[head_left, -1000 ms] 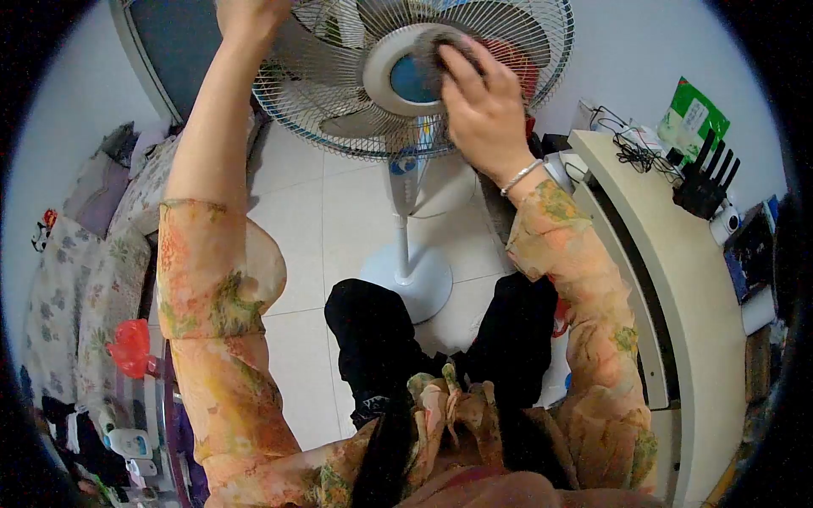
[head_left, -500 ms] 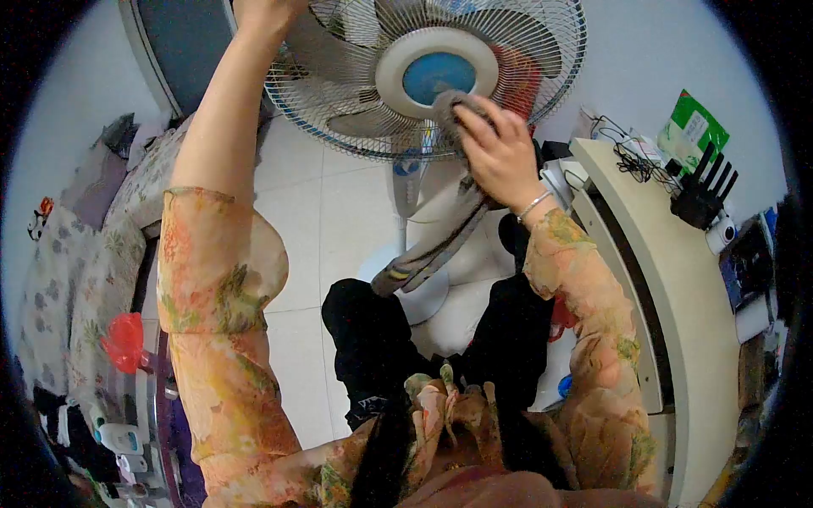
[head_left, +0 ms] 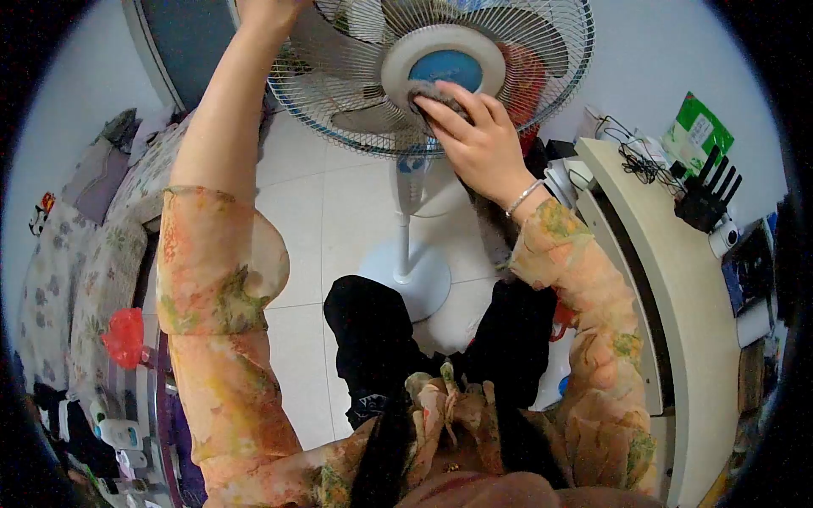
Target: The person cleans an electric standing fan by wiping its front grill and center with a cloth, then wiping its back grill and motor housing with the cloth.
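A standing fan point(head_left: 445, 68) faces me, with a wire grille, a white hub ring and a blue centre cap. My right hand point(head_left: 487, 152) is closed around a bunched grey cloth point(head_left: 430, 100) and presses it on the grille at the lower edge of the hub. Part of the cloth hangs behind that hand and wrist. My left hand point(head_left: 275, 12) is raised at the upper left rim of the fan. The top of the picture cuts it off, so its fingers are hidden.
The fan's round white base point(head_left: 415, 292) stands on the tiled floor just beyond my knees. To the right is a cream cabinet point(head_left: 652, 254) with a black router point(head_left: 707, 199) and cables. A floral-covered sofa point(head_left: 102, 245) and a red plastic bag point(head_left: 125, 337) are on the left.
My right hand has slid the cloth left along the lower part of the hub. The cloth's hanging end has swung right, behind my wrist. My left arm stays almost where it was.
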`<state>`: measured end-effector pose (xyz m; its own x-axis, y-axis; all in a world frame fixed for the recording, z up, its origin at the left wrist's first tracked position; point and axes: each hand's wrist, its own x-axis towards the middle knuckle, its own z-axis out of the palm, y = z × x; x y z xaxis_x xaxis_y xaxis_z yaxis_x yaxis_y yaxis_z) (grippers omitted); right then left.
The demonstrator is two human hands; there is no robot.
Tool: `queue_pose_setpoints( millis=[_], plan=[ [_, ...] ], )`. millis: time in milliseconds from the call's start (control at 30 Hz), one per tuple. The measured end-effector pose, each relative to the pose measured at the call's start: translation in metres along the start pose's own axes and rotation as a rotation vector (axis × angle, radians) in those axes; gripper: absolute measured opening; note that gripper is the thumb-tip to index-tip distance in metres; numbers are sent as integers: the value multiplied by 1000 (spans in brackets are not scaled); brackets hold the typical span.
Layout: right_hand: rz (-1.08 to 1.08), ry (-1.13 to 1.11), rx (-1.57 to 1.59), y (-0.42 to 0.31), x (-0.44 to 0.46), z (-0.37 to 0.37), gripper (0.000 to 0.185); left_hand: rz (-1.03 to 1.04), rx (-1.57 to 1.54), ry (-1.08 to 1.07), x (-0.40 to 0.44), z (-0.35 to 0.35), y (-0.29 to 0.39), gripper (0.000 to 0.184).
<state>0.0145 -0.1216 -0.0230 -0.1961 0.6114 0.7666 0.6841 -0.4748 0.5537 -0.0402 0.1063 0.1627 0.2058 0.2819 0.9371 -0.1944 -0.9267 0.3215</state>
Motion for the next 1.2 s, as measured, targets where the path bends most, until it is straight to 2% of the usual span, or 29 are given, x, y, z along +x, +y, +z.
queue_pose_setpoints(
  millis=[100,200,300,400,500,600,800,1200],
  plan=[
    [-26,-120,-3,6,-19,-7,21,55,5,11,5,3,-8,43],
    [2,-140,-38,13,-33,-14,21,-31,-24,-18,0,-1,3,42],
    [-59,-114,-19,14,-30,-12,20,50,38,71,-3,1,6,41],
    [-131,-116,49,7,-10,-8,19,40,25,31,0,4,3,41],
    [-167,-63,38,-6,14,-1,20,384,352,83,8,14,-22,42],
    [-147,-1,-6,-1,32,-5,21,116,44,28,-3,-2,-1,43],
    [-93,106,-43,7,63,-19,20,-64,43,-20,-8,-8,20,43],
    [124,143,-89,45,55,-48,34,9,72,33,-2,3,8,43]
  ],
)
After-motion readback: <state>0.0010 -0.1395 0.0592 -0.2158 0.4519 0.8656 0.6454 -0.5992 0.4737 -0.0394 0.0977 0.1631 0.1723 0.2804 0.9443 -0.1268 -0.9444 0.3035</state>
